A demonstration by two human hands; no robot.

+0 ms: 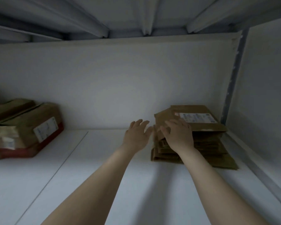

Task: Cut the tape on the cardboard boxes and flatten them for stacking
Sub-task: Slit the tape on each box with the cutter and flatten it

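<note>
Left hand [136,137], grip open, empty, beside flattened boxes [208,127], right hand [178,135] flat atop them (holding nothing)

The right hand [178,135] rests flat on a stack of flattened boxes [206,143] on a white shelf [104,176], the left hand [137,135] open just beside it.

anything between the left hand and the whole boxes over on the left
Nothing visible does. The left hand is open beside the flattened stack, where the right hand rests. Only bare white shelf lies between it and the whole boxes at far left.
</note>
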